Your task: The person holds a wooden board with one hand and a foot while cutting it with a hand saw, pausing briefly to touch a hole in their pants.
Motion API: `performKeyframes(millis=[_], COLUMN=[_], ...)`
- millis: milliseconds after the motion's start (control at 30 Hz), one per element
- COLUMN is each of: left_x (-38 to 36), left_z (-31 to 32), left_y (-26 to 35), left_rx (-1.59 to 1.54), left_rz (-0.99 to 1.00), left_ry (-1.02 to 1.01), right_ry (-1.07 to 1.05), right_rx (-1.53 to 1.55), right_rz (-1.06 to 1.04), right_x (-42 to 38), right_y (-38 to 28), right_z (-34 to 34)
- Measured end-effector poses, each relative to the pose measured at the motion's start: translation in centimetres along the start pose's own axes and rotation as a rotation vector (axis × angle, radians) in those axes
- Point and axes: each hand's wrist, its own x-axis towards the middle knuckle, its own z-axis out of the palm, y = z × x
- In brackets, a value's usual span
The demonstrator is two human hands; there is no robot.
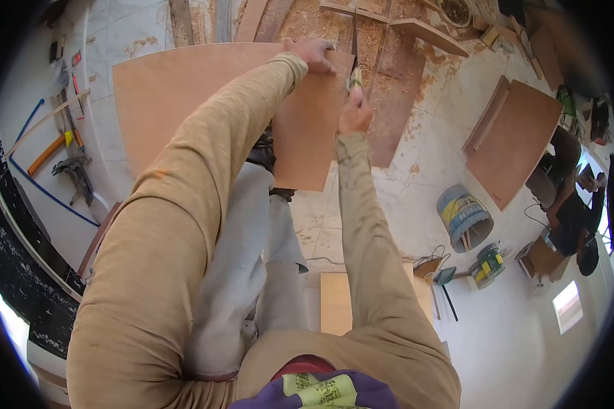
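Observation:
A large flat reddish-brown plywood board (300,129) lies in front of me across my legs, its far edge slightly curved. My left hand (312,54) grips it at the far edge, near the right corner. Just to the right, my right hand (355,114) is closed around the handle of a handsaw (355,51). The saw's dark, tapering blade points away from me and meets the board's right edge. Fingers hide most of the handle.
Sawdust-covered planks (396,102) lie beyond the board. A bucket (462,217) and a green power tool (486,266) stand at right, near another board (515,140) and a co-worker (573,211). A hammer (75,174) and a blue-framed bow saw (26,129) lie at left.

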Motion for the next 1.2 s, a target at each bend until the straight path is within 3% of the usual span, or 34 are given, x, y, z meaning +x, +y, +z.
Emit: performKeyframes(millis=[33, 100, 167, 233, 300, 367, 467, 533, 600, 700, 867, 933, 967, 1067, 1133, 1200], left_x=[-0.4, 0.1, -0.3, 0.4, 0.4, 0.3, -0.1, -0.4, 0.0, 0.1, 0.0, 0.2, 0.4, 0.8, 0.6, 0.2], left_z=[0.4, 0.2, 0.1, 0.9, 0.5, 0.2, 0.3, -0.5, 0.2, 0.4, -0.4, -0.4, -0.4, 0.5, 0.7, -0.2], left_y=[-0.3, -0.4, -0.3, -1.0, -0.5, -0.3, 0.1, 0.2, -0.2, -0.3, 0.0, 0.0, -0.2, -0.6, -0.3, 0.1], left_rx=[-0.017, -0.028, 0.050, -0.027, -0.016, -0.011, -0.018, -0.033, -0.007, 0.007, 0.010, -0.002, -0.001, -0.012, -0.024, -0.013], left_rz=[0.002, 0.029, 0.014, 0.047, 0.033, 0.020, 0.020, -0.008, -0.010, 0.007, -0.012, -0.019, -0.017, -0.013, -0.031, -0.028], left_ry=[-0.016, 0.001, 0.040, 0.032, 0.005, -0.011, -0.023, -0.041, -0.010, -0.016, -0.084, -0.110, -0.086, -0.039, -0.051, -0.059], right_ry=[-0.045, -0.069, -0.159, -0.015, -0.102, -0.092, -0.073, 0.055, 0.000, -0.199, -0.161, -0.220, -0.250, -0.130, -0.146, -0.177], right_rx=[0.000, -0.027, -0.048, 0.112, 0.109, 0.087, 0.064, -0.004, 0.050, 0.092, 0.006, 0.032, 0.011, 0.048, 0.017, -0.065], right_rz=[0.071, -0.055, 0.094, -0.033, 0.203, 0.196, 0.047, -0.045, -0.026, 0.339, -0.038, 0.142, 0.187, 0.109, 0.143, 0.165], right_x=[3.6, 2.0, -4.5, -14.0, -20.7, -20.4, -9.0, -1.0, 2.2, 2.9, -0.9, -7.7, -11.7, -19.1, -18.9, -11.5], right_y=[1.0, 0.5, 1.8, 1.8, -0.6, -1.3, 1.3, 1.7, 1.8, 2.7, 0.4, 2.2, -0.1, -1.2, -2.5, -0.8], right_z=[1.7, 1.1, -2.2, -5.8, -10.6, -10.5, -4.2, 0.5, 1.5, 1.6, -1.4, -4.7, -7.5, -10.9, -11.2, -6.9])
